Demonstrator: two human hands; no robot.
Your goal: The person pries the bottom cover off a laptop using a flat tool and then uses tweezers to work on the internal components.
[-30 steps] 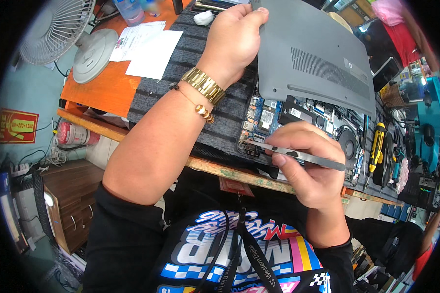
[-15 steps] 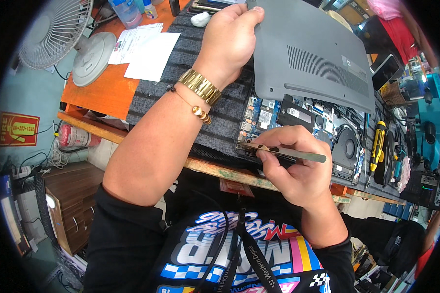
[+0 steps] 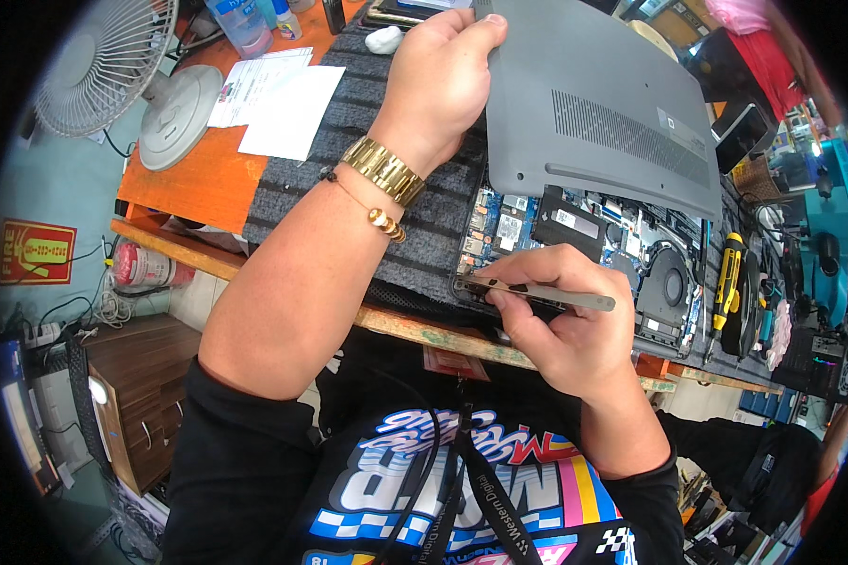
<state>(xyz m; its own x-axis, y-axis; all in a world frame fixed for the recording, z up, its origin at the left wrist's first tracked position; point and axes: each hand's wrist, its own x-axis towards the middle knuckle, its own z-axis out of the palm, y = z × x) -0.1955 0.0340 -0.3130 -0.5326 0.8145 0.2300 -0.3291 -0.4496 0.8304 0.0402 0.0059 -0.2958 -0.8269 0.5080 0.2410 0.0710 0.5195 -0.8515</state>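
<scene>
My left hand (image 3: pixel 443 85), with a gold watch at the wrist, grips the left edge of a grey laptop bottom cover (image 3: pixel 603 104), holding it tilted over the upper part of an opened laptop (image 3: pixel 575 231). The laptop's board, black components and round fan show below the cover. My right hand (image 3: pixel 570 330) is closed on a thin metal pair of tweezers (image 3: pixel 546 292), its tips at the laptop's front left corner; what exactly they touch is too small to tell.
A dark striped mat (image 3: pixel 306 184) covers the orange desk (image 3: pixel 179 198). Papers (image 3: pixel 287 113), a white fan (image 3: pixel 170 118) and bottles (image 3: pixel 240 33) stand left; a yellow screwdriver (image 3: pixel 725 287), other tools and a phone (image 3: pixel 744 132) lie right. Someone in red (image 3: pixel 763 66) is beyond.
My right hand has moved left and slightly down, bringing the tweezers' tips to the laptop's corner. My left hand and the cover have shifted slightly left.
</scene>
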